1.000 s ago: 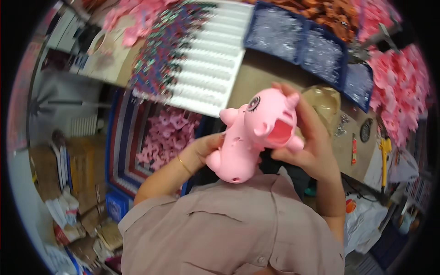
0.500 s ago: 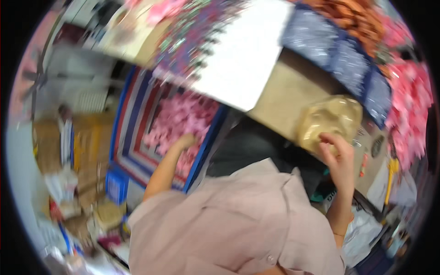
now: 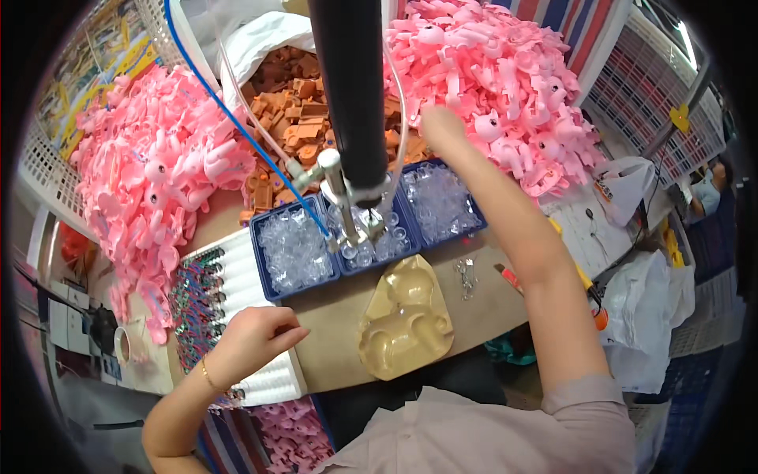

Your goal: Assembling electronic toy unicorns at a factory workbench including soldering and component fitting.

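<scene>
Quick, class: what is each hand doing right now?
Left hand: loosely curled over the white tray, holding nothing visible.
Right hand: reaching into the pink parts; grip cannot be told.

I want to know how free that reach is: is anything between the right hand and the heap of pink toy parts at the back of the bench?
Nothing visible does. The right hand is stretched over the blue trays and sits at the near edge of the pink toy parts. The black post stands to its left, apart from it.

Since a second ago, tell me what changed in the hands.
The pink toy pig both hands held a second ago is gone from them. The right hand has stretched out to the pink parts pile; the left hand rests at the white tray. The tan mould remains on the table.
</scene>
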Available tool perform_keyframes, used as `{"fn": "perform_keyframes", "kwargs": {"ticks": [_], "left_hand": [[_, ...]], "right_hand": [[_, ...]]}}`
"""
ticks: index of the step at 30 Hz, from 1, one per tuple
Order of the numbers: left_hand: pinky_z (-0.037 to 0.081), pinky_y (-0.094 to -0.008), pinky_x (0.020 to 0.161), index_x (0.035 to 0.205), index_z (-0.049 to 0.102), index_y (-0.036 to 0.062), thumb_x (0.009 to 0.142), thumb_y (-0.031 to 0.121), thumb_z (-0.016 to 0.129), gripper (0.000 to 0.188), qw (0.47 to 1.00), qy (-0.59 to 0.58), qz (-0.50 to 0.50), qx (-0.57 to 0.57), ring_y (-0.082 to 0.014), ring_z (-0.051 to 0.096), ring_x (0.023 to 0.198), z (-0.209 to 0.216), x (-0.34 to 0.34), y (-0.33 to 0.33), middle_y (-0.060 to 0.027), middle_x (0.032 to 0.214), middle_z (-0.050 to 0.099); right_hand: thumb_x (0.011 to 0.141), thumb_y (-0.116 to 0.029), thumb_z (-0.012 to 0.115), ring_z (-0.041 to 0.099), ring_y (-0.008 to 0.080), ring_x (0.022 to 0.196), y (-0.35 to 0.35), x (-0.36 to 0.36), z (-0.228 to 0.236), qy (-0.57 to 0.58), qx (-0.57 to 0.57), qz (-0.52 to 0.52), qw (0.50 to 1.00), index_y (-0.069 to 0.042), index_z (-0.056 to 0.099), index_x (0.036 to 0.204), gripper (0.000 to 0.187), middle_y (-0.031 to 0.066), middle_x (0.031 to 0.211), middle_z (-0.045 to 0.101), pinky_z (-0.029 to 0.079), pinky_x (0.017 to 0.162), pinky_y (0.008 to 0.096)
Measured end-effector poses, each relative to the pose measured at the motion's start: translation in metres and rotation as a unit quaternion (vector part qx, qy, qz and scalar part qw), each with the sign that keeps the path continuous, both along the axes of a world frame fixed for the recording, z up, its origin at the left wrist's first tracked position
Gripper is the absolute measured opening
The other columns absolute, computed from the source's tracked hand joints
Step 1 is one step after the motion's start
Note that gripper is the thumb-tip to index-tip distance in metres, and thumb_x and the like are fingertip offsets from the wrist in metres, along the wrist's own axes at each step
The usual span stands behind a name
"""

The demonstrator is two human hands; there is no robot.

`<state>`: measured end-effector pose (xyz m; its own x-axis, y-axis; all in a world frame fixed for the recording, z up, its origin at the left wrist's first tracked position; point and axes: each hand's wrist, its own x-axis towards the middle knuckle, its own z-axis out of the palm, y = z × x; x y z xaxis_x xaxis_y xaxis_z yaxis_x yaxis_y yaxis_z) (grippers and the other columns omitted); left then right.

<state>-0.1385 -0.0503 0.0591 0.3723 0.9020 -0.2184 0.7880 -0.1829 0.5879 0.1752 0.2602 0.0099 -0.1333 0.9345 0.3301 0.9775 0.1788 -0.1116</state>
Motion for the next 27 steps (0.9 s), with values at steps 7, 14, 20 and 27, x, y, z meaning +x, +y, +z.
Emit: {"fn": "perform_keyframes", "kwargs": {"ticks": [7, 14, 20, 27], "left_hand": [[0.051, -0.0413, 0.061, 0.076, 0.060, 0.0076, 0.081, 0.019, 0.059, 0.013, 0.923, 0.230, -0.094, 0.294, -0.0314, 0.062, 0.070, -0.018, 0.015, 0.132, -0.0116, 0.069, 0.060], [0.047, -0.0381, 0.083, 0.107, 0.057, 0.0059, 0.078, 0.026, 0.065, 0.036, 0.853, -0.005, -0.004, 0.522, -0.0300, 0.056, 0.102, -0.032, 0.077, 0.348, -0.0133, 0.107, 0.058], [0.034, -0.0574, 0.097, 0.123, 0.053, 0.0158, 0.072, 0.050, 0.065, 0.063, 0.912, -0.031, 0.200, 0.357, -0.0317, 0.047, 0.116, -0.137, -0.026, 0.424, -0.0091, 0.121, 0.054], [0.044, -0.0449, 0.088, 0.113, 0.055, 0.0081, 0.079, 0.015, 0.056, 0.035, 0.820, 0.174, 0.165, 0.520, -0.0312, 0.057, 0.100, -0.094, 0.002, 0.275, -0.0118, 0.107, 0.059]], "right_hand": [[0.082, -0.014, 0.055, 0.066, 0.0305, 0.087, 0.064, 0.062, -0.054, -0.161, 0.037, -0.107, 0.980, -0.009, 0.069, 0.088, 0.016, 0.0118, 0.087, 0.068, 0.051, 0.067, 0.0442], [0.084, -0.014, 0.055, 0.066, 0.0307, 0.068, 0.048, 0.053, -0.048, -0.081, 0.164, -0.056, 0.982, -0.006, 0.053, 0.090, 0.010, 0.0116, 0.078, 0.064, 0.052, 0.058, 0.0418], [0.088, -0.018, 0.053, 0.064, 0.0390, 0.081, 0.038, -0.001, 0.003, 0.258, 0.227, -0.048, 0.938, 0.000, 0.057, 0.103, 0.024, 0.0212, 0.092, 0.066, 0.051, 0.067, 0.0447], [0.090, -0.001, 0.046, 0.060, 0.0187, 0.098, 0.028, 0.014, 0.010, 0.529, 0.310, 0.061, 0.787, 0.002, 0.057, 0.115, 0.027, 0.0115, 0.109, 0.062, 0.045, 0.088, 0.0285]]}}
